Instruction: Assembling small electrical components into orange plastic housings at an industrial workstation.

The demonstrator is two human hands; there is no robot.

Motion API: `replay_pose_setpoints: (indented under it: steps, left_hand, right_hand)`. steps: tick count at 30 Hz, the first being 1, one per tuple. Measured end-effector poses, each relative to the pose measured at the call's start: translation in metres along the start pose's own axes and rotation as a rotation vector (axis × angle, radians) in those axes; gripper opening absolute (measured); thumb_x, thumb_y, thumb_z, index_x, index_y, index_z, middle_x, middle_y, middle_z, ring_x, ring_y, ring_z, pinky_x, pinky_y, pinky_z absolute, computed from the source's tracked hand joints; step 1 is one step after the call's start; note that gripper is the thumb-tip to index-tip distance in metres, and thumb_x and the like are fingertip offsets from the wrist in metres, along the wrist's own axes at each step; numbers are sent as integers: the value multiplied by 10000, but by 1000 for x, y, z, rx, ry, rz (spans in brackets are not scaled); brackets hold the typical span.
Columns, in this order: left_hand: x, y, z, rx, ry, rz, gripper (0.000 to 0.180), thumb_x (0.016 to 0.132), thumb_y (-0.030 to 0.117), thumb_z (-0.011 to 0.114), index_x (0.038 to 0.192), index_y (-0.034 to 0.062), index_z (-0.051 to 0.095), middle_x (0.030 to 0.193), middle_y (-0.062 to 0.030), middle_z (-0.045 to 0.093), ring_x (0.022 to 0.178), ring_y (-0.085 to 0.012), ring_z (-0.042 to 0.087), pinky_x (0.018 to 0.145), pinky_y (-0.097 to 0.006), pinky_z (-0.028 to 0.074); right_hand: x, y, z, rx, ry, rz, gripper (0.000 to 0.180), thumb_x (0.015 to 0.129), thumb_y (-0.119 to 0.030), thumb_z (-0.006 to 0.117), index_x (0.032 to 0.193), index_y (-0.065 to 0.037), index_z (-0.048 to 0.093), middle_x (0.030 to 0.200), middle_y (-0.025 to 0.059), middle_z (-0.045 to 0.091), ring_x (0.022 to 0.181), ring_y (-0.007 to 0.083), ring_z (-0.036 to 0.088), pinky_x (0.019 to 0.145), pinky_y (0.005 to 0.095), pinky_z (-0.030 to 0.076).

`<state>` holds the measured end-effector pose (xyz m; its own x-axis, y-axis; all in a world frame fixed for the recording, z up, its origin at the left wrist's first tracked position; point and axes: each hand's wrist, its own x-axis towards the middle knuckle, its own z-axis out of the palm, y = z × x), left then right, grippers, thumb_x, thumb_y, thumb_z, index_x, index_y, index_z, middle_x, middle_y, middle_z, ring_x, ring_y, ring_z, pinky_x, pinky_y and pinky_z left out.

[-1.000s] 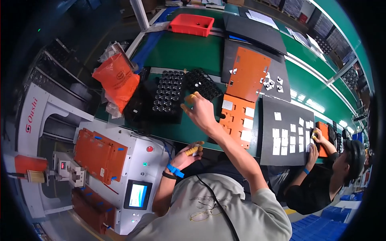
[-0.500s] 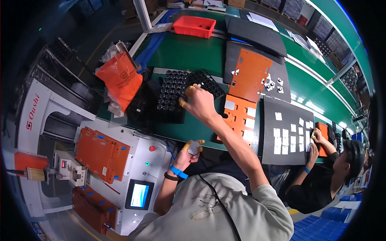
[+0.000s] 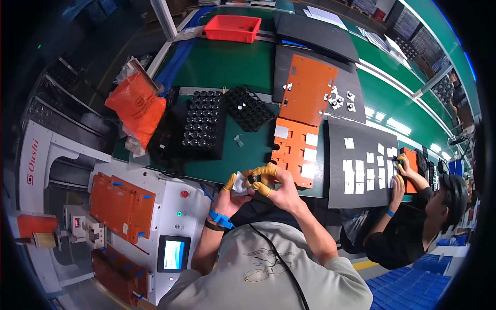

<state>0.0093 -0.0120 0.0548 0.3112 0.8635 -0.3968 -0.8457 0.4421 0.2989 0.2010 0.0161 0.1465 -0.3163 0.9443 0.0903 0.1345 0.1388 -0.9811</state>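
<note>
Just in front of my body my two hands meet, yellow covers on several fingertips. Pinched in my left hand (image 3: 230,199) is a small silvery-white piece (image 3: 239,185); its exact kind does not show. My right hand (image 3: 281,188) grips a small dark round part (image 3: 253,179) between thumb and fingers, right beside the silvery piece. Whether the two touch I cannot tell. Beyond my hands stands a black tray (image 3: 221,145) with rows of round black parts (image 3: 203,119). On its right lies a black lattice tray (image 3: 250,107).
An orange fixture plate (image 3: 292,155) with white squares lies right of my hands. White pieces rest on a dark mat (image 3: 338,181), where a co-worker's hands (image 3: 400,181) are. A white machine (image 3: 173,212) with a screen stands left. A red bin (image 3: 232,28) is far back.
My right hand has come back from the black trays to my left hand, now with a small dark part in its fingers. A small clear scrap shows on the green table.
</note>
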Motion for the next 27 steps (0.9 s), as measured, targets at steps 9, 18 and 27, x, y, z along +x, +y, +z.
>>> replay_pose_setpoints:
  steps: [9, 18, 27]
  left_hand:
    - [18, -17, 26, 340, -70, -13, 269, 1020, 257, 564, 1226, 86, 590, 922, -19, 633, 744, -115, 604, 619, -264, 492]
    - [20, -46, 48, 350, -88, 32, 297, 1035, 117, 474, 1330, 93, 502, 1157, -54, 631, 1001, -172, 647, 833, -350, 560]
    - [24, -46, 42, 558, -116, 5, 296, 1027, 159, 511, 1303, 56, 530, 1141, -34, 630, 893, -135, 665, 624, -253, 563]
  right_hand:
    - [-14, 39, -11, 163, 111, 156, 233, 878, -74, 711, 1093, -8, 653, 936, -2, 626, 804, 79, 581, 736, 237, 477]
    - [-4, 49, 9, 369, 555, -96, 305, 842, -22, 725, 1118, 30, 605, 1058, 99, 652, 982, 170, 633, 883, 306, 504]
    - [4, 42, -14, -106, 388, -400, 308, 735, -12, 796, 1016, 12, 673, 862, 95, 661, 720, 201, 640, 629, 286, 514]
